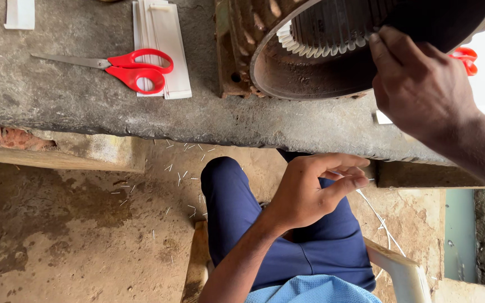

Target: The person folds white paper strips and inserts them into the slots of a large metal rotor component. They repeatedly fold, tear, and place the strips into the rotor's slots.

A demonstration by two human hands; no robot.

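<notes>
- Hands first: the left hand hung below the slab's near edge, above the person's blue-trousered knee, fingers curled with thumb and forefinger pinched on a thin white strip that trailed down toward the white chair arm.
- The right hand was up at the rusty motor stator near the slab's far right corner, fingertips pressed to the rim where white slot liners stuck out of the core; whether it gripped anything I could not tell.
- The stator lay on its side on the grey concrete slab, its open bore facing the near edge.
- Red-handled scissors lay toward the far left of the slab, handles resting on a stack of white paper strips.
- Another white piece sat at the far left corner.
- Small white offcuts were scattered on the dirt floor below the near edge.
</notes>
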